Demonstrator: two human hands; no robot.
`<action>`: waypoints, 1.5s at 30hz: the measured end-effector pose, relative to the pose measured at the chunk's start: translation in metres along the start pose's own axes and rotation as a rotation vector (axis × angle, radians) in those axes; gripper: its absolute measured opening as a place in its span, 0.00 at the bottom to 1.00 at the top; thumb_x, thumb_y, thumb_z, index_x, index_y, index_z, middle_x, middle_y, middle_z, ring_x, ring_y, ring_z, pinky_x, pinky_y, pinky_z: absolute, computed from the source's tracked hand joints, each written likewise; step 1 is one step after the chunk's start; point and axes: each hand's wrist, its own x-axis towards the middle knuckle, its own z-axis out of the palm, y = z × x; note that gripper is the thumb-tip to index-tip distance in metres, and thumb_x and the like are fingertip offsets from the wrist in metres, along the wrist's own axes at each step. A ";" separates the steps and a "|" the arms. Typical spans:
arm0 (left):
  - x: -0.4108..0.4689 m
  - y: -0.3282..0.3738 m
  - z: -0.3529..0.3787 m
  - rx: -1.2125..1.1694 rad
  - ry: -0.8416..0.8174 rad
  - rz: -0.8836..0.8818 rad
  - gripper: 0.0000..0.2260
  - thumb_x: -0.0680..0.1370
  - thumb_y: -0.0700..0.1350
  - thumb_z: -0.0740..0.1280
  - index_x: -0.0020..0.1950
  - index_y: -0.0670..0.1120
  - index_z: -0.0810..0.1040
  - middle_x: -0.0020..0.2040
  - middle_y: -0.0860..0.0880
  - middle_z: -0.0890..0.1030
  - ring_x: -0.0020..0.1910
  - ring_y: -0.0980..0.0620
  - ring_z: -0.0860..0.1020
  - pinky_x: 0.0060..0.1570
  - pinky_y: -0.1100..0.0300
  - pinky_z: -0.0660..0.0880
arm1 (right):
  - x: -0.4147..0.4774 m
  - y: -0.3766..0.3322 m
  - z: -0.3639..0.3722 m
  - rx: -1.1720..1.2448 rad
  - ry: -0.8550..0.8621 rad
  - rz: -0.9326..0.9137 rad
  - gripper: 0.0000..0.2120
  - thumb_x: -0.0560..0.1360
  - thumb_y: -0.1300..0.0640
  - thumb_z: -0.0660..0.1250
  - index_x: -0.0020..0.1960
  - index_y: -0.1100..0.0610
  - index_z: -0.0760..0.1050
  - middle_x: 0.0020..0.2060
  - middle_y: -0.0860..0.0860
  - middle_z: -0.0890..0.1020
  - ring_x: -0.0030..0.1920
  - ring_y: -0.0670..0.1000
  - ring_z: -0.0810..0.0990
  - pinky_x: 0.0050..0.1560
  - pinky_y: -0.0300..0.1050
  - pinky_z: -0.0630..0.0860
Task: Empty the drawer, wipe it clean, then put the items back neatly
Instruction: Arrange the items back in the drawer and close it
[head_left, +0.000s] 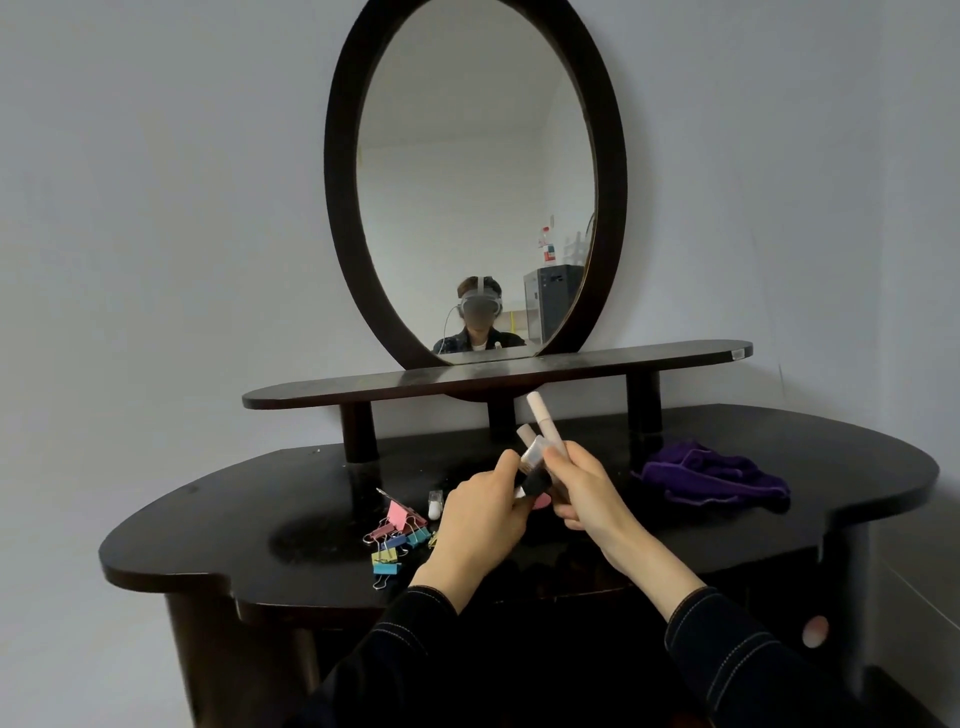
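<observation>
Above the black table, left hand curled round maybe two small tubes, right hand round a tall pink tube. Drawer out of sight, lower down. Could slip and roll off with a loose hold.

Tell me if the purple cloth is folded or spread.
Neither: the purple cloth lies crumpled in a loose heap on the dresser top, its edges bunched unevenly.

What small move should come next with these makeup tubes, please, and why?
Probably lay the tubes down beside the binder clips: the left hand and right hand both grip tubes, the clips already lie on the tabletop, and the purple cloth waits bunched nearby.
</observation>
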 end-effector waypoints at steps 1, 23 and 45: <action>0.000 -0.002 0.000 -0.041 0.022 -0.044 0.12 0.79 0.54 0.64 0.44 0.54 0.62 0.34 0.54 0.75 0.31 0.52 0.73 0.31 0.56 0.65 | 0.001 0.001 -0.001 0.008 0.027 -0.004 0.12 0.85 0.50 0.57 0.58 0.58 0.73 0.34 0.49 0.71 0.25 0.42 0.64 0.23 0.35 0.61; 0.004 0.012 -0.005 -0.779 0.028 -0.291 0.10 0.82 0.53 0.62 0.46 0.50 0.76 0.38 0.54 0.77 0.39 0.56 0.76 0.43 0.57 0.74 | -0.003 0.011 0.002 -0.195 -0.180 0.017 0.09 0.83 0.52 0.64 0.54 0.52 0.82 0.43 0.47 0.86 0.43 0.45 0.83 0.45 0.40 0.77; 0.008 0.016 -0.004 -0.895 0.008 -0.411 0.08 0.85 0.44 0.58 0.47 0.49 0.74 0.35 0.52 0.75 0.31 0.60 0.75 0.37 0.63 0.73 | -0.004 0.016 -0.006 -0.265 -0.045 0.009 0.04 0.79 0.54 0.71 0.49 0.54 0.84 0.39 0.49 0.86 0.40 0.45 0.85 0.38 0.34 0.77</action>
